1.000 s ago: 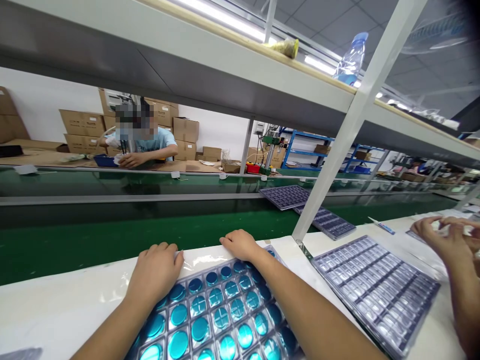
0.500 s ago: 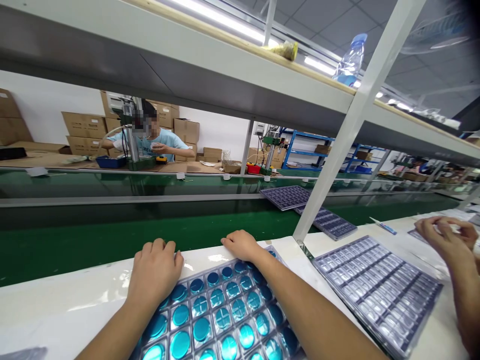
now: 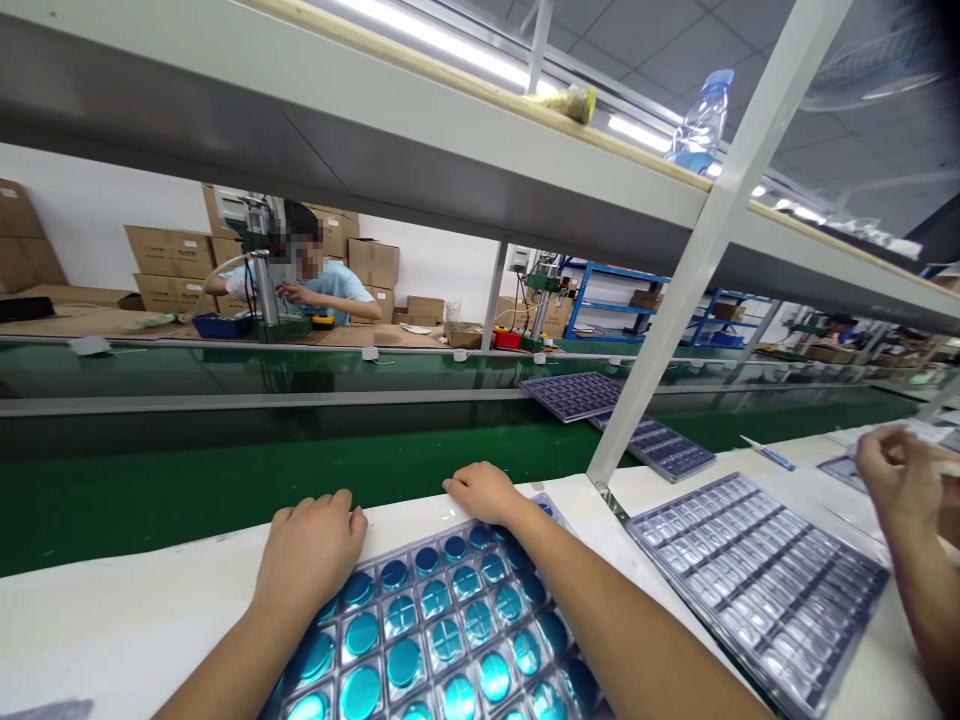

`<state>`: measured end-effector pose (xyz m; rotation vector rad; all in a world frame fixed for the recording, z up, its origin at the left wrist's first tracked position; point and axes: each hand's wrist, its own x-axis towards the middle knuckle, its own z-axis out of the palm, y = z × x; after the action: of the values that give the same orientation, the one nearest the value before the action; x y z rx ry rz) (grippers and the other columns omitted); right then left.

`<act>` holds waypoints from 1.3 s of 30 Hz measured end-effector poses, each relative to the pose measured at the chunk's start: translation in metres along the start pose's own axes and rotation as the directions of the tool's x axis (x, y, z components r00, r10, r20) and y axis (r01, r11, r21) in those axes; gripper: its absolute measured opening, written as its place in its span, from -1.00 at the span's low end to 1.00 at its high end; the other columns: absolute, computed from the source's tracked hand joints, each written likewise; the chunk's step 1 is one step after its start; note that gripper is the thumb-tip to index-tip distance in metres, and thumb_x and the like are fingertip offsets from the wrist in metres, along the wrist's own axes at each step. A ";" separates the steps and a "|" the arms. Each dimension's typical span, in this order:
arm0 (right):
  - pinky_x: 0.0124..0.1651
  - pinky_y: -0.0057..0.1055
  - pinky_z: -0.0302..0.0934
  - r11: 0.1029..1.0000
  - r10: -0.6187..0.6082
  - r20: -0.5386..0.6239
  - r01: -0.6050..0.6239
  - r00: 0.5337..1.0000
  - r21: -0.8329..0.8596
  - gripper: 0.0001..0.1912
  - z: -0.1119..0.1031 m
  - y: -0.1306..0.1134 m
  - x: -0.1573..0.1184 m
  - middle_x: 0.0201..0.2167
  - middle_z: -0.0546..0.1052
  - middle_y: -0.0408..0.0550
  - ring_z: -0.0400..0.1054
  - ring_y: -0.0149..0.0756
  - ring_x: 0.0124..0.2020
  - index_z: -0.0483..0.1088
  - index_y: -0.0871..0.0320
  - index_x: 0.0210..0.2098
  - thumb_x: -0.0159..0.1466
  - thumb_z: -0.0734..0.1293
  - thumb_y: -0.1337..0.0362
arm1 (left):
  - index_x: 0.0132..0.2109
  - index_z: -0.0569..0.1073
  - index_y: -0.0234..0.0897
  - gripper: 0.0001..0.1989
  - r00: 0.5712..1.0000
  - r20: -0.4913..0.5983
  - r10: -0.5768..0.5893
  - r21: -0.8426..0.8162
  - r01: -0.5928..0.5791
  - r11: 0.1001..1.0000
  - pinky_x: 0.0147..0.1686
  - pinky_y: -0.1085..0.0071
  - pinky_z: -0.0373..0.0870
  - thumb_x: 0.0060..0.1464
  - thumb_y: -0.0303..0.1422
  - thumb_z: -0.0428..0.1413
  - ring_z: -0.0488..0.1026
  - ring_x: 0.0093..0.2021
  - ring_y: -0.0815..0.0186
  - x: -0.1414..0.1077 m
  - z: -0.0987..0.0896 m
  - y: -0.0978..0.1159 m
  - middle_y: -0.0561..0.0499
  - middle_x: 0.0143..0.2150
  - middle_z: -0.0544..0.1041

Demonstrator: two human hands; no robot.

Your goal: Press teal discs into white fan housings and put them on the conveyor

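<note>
A clear plastic tray [image 3: 383, 642] of small square compartments lies in front of me at the bottom centre. Shiny blue round discs [image 3: 403, 661] sit in its compartments. Palm down by the tray's far left corner rests my left hand [image 3: 315, 545], its fingers bent over the white bench edge and their tips hidden. My right hand [image 3: 480, 492] lies at the far side of the tray, over the same edge, and its forearm crosses above the tray's right part. Neither hand shows an object in its grasp.
Another compartment tray [image 3: 757, 585] lies to the right, near a co-worker's hand [image 3: 900, 480]. Dark trays [image 3: 571, 395] rest on the green conveyor belt [image 3: 187, 480]. A slanting white post [image 3: 660, 350] holds the overhead shelf [image 3: 420, 150]. A blue-handled tool [image 3: 771, 454] lies on the bench.
My left hand has settled slightly lower; my right hand and the tray look unmoved. The co-worker's hand at right has shifted right. Across the belt, another person's head and hands have moved.
</note>
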<state>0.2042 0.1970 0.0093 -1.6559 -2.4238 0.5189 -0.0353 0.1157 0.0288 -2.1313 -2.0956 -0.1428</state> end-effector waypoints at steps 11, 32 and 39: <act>-0.10 -0.21 0.41 0.999 -0.015 -0.011 0.015 1.000 -0.029 -0.75 0.004 0.004 0.003 -0.11 0.52 -0.02 0.46 -0.24 -0.17 0.44 0.19 -0.06 0.42 0.29 0.14 | -0.15 0.49 -0.31 -0.71 1.000 0.013 0.002 -0.023 -0.002 1.000 -0.10 0.13 0.45 0.28 -0.16 0.05 0.52 -0.21 0.23 0.001 0.001 -0.001 0.00 -0.27 0.56; -0.11 -0.21 0.41 0.998 -0.007 0.011 0.007 1.000 -0.062 -0.74 0.004 0.002 0.003 -0.13 0.53 -0.03 0.47 -0.24 -0.18 0.44 0.21 -0.07 0.41 0.30 0.14 | -0.15 0.49 -0.31 -0.68 0.996 0.081 -0.025 -0.054 0.029 0.998 -0.05 0.11 0.42 0.29 -0.13 0.04 0.53 -0.26 0.24 0.002 -0.003 0.001 0.04 -0.33 0.55; -0.12 -0.22 0.41 0.997 -0.008 0.012 0.009 1.000 -0.071 -0.74 0.004 0.002 0.002 -0.14 0.53 -0.04 0.47 -0.25 -0.19 0.45 0.21 -0.08 0.41 0.29 0.14 | -0.13 0.49 -0.31 -0.66 0.995 0.095 -0.030 -0.109 0.041 0.993 0.01 0.08 0.38 0.30 -0.12 0.00 0.54 -0.30 0.25 0.000 -0.007 0.001 0.06 -0.39 0.55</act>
<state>0.2037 0.1990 0.0050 -1.6735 -2.4842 0.4468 -0.0338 0.1146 0.0353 -2.2037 -2.2280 -0.1705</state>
